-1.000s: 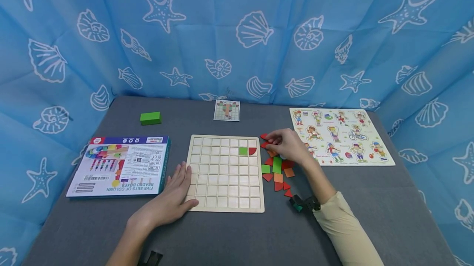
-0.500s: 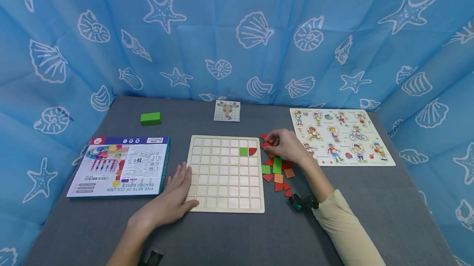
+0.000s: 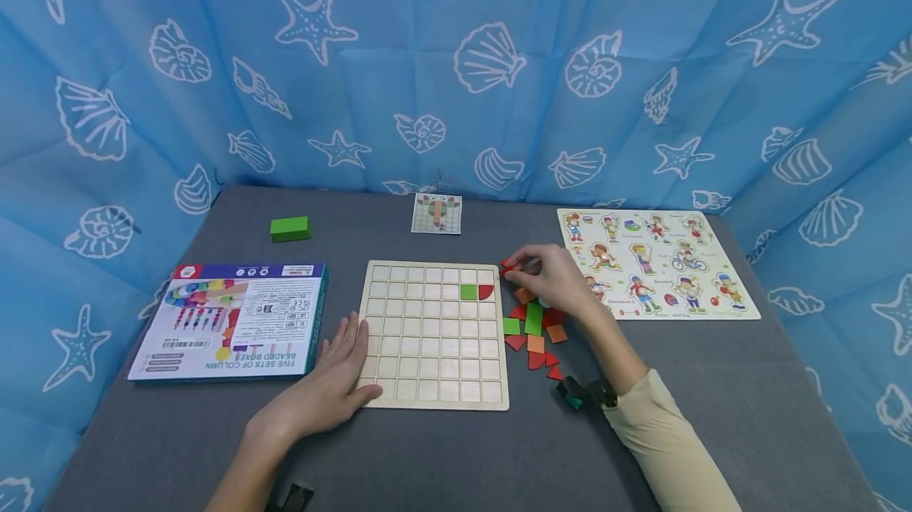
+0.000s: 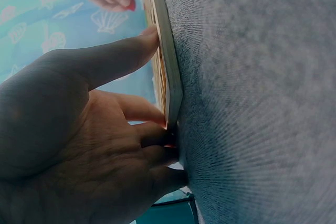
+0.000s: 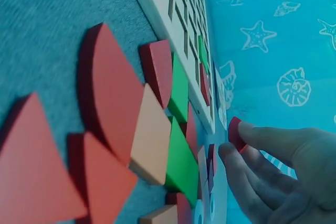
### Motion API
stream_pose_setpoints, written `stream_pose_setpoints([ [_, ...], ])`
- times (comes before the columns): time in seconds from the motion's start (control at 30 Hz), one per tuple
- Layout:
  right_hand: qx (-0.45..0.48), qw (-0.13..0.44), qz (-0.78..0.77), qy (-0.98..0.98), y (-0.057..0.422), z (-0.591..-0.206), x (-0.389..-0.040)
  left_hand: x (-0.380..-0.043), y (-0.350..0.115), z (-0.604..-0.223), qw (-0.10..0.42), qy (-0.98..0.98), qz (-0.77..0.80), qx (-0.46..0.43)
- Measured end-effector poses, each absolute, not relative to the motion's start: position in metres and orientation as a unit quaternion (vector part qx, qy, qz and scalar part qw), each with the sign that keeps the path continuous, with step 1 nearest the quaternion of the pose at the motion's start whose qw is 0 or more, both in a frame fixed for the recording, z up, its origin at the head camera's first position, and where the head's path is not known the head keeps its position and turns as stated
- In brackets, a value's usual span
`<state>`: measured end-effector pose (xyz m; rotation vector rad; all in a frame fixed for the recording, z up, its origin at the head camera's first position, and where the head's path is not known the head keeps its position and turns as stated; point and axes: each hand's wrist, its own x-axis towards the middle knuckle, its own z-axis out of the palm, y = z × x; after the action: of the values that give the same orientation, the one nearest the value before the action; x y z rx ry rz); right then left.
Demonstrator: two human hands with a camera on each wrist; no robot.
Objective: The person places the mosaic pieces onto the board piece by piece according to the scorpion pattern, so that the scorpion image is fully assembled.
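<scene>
The left hand (image 3: 329, 381), fingers extended, touches the pale, square, gridded wooden board (image 3: 430, 325) at its eight o'clock edge, while the right hand (image 3: 550, 277) pinches a small red piece (image 5: 234, 130), partly hidden, near the board's two o'clock corner.

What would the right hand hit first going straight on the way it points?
Probably the wooden grid board, near its far right corner, just past the red piece pinched in the right hand. Its height is hard to judge, so it might pass above.
</scene>
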<state>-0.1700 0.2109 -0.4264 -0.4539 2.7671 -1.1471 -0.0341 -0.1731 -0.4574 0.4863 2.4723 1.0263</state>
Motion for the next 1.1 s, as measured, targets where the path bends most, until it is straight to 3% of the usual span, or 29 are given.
stream_pose_setpoints([
  [0.43, -0.180, 0.058, -0.413, 0.891, 0.195, -0.430, -0.172, -0.034, -0.174, -0.460, 0.208, 0.896, 0.351, 0.174],
  [0.83, -0.235, 0.101, -0.405, 0.878, 0.171, -0.433, -0.180, -0.033, -0.170, -0.443, 0.228, 0.891, 0.354, 0.168],
  [1.1, -0.236, 0.114, -0.389, 0.883, 0.159, -0.432, -0.187, -0.035, -0.172, -0.458, 0.216, 0.903, 0.333, 0.165],
])
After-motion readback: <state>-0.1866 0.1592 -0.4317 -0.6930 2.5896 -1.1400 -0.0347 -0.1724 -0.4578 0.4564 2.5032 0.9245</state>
